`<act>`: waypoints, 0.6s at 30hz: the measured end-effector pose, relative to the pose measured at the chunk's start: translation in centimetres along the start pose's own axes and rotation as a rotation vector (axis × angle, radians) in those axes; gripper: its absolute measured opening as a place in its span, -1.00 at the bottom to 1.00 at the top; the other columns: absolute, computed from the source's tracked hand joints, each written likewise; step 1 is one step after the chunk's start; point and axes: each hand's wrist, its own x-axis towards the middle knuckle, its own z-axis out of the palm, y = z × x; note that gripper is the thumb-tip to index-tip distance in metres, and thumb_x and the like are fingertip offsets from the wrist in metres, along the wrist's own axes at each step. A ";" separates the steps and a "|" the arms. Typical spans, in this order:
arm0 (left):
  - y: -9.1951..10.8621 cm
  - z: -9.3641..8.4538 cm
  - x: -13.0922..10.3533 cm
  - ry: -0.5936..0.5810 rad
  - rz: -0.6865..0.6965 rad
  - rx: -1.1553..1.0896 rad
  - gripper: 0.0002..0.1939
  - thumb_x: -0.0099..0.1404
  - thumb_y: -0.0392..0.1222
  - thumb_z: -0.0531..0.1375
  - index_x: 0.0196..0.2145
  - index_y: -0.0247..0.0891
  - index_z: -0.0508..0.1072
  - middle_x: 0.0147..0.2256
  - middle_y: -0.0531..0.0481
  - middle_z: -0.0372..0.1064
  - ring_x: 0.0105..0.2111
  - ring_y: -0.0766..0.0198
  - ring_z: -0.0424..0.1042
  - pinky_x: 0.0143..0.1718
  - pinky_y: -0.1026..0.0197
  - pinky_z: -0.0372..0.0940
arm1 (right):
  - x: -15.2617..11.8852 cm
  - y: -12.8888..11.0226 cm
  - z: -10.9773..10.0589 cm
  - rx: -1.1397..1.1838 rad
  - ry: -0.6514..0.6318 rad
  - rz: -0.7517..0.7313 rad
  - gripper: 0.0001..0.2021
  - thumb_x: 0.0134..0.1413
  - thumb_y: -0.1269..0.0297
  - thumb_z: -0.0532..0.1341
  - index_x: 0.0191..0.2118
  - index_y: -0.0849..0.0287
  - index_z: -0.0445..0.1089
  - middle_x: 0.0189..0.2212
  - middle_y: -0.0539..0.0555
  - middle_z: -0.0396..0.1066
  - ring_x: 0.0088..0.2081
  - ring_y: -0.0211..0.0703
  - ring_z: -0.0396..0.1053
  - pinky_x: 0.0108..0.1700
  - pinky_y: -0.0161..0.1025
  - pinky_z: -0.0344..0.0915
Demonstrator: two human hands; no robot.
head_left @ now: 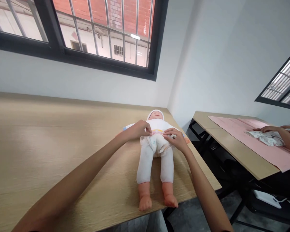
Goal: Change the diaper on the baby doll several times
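Observation:
A baby doll [144, 167] in white clothes and a white cap lies on its back on the wooden table, its feet toward me. Round its hips is a white diaper [156, 141] with a coloured print and a yellow line at the waist. My left hand [141, 129] is at the waist's left side, thumb and fingers pinched on the diaper's edge. At the right side of the waist, my right hand [176, 138] has its fingers bent together on the diaper's other edge.
The wooden table [62, 141] stands against the wall below a barred window [103, 32]. To the right, a second table holds a pink cloth [251, 141] and a patterned white cloth item [268, 138], with another person's hands [270, 129] on it. A black chair [275, 212] stands lower right.

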 end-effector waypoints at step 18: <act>0.2 0.3 0.0 0.013 -0.022 0.000 -0.85 0.06 -0.17 0.17 -0.50 -0.29 0.49 -0.44 -0.01 0.47 -0.40 0.24 0.41 -0.39 0.28 0.22 | -0.1 -0.5 0.0 -0.053 0.018 -0.054 -0.89 0.05 0.23 0.25 -0.40 0.12 0.46 -0.39 0.04 0.41 -0.29 -0.16 0.37 -0.21 -0.19 0.29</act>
